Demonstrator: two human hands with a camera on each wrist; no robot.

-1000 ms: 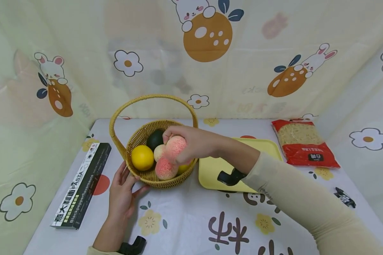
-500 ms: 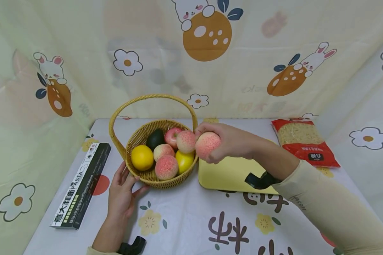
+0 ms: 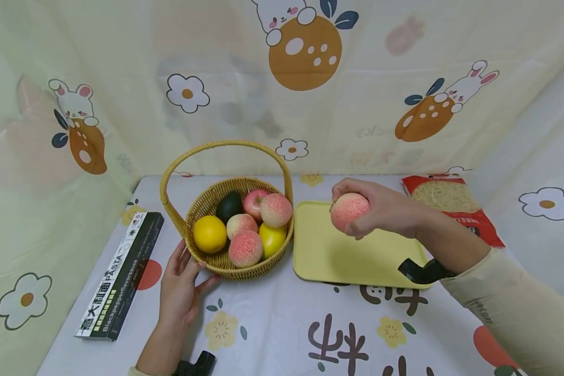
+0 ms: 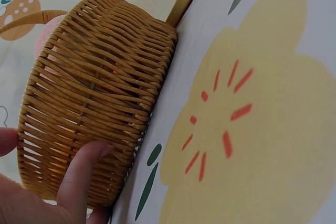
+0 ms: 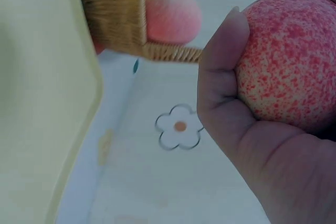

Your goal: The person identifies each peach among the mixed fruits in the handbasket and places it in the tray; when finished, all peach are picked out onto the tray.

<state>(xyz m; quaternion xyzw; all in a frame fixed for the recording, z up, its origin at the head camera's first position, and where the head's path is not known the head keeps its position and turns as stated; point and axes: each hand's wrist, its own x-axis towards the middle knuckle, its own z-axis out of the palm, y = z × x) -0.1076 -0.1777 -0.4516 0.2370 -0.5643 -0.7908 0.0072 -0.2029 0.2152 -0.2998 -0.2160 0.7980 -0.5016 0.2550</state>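
Observation:
My right hand holds a pink peach above the yellow tray, thumb and fingers curled round it. The right wrist view shows that peach large against the hand. To the left stands the wicker basket, its handle upright. Inside lie several fruits, among them a yellow fruit, a dark green one, a red apple and peaches. My left hand rests against the basket's near left side; in the left wrist view its thumb lies on the woven wall.
At the left lies a black and white pasta box. Behind the right forearm is a red bag of pasta, partly hidden. A patterned cloth hangs along the back edge of the table.
The right hand has moved rightward from over the basket to above the tray, carrying the peach. More of the basket's fruit shows now. My left hand has stayed at the basket.

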